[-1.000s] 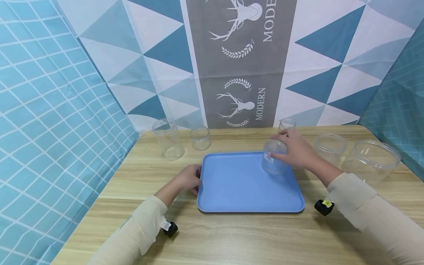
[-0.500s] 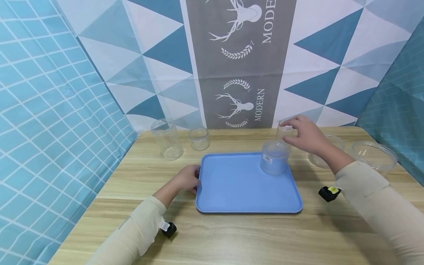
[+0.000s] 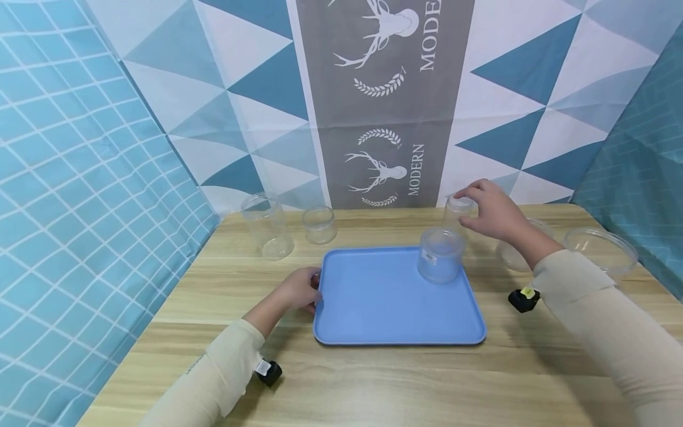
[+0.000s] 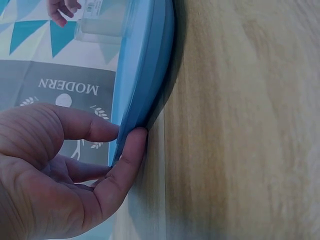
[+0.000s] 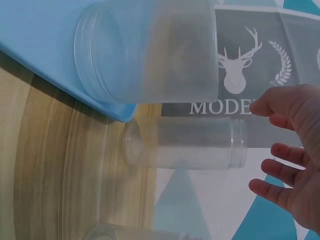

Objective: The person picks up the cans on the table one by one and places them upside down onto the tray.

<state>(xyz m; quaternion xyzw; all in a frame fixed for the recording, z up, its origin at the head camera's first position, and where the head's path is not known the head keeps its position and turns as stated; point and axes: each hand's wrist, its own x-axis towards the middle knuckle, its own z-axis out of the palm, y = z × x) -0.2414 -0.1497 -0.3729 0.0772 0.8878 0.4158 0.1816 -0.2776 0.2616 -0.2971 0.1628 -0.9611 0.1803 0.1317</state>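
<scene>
Blue tray [image 3: 395,305] pinched at left edge by left hand [image 3: 300,288]. Right hand [image 3: 493,212] positioned near narrow jar [image 5: 185,143], fingers parted.

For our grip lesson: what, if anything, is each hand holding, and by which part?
The left hand holds the tray by its left edge; the right hand, nothing.

Right grip [image 5: 297,152] is hovering near a narrow clear jar [image 5: 187,142]; a wider jar [image 5: 150,52] is standing nearby on a blue tray [image 5: 35,27].
</scene>
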